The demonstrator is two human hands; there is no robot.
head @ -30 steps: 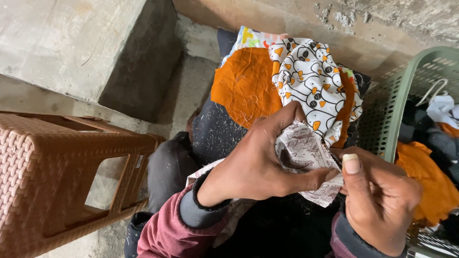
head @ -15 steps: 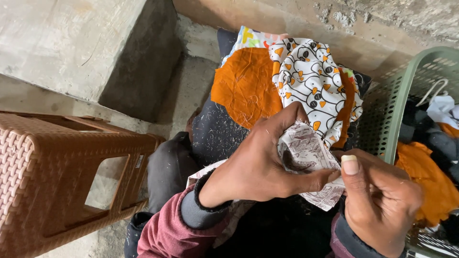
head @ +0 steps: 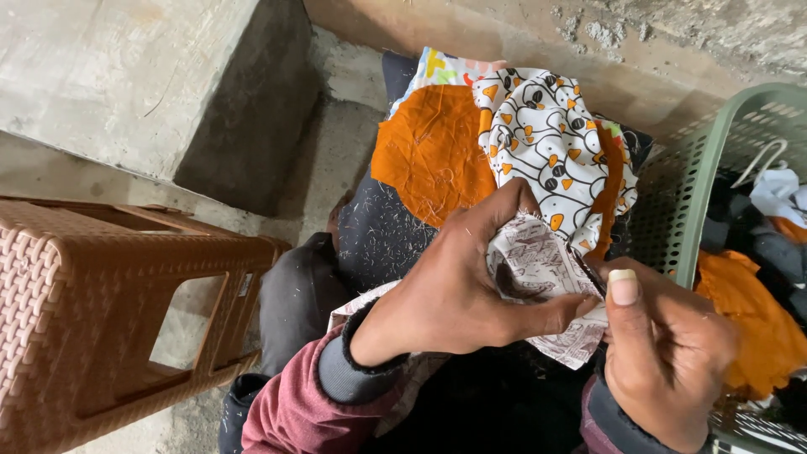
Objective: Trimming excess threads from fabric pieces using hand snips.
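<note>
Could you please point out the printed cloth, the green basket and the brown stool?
Printed cloth (head: 538, 261), head view, its middle between the hands.
Green basket (head: 714, 160), head view, its near rim.
Brown stool (head: 92, 277), head view, its woven side.

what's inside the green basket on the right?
The green basket holds orange cloth, dark garments, a white piece and a white hanger. Lower layers are covered; the right hand hides one corner.

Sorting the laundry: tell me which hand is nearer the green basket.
Right. The right hand sits against the green basket at its near wall; the left hand is farther left, holding the printed cloth.

Perhaps a home washing corner — concrete walls (head: 126, 76) (laundry basket (head: 714, 160)).
</note>
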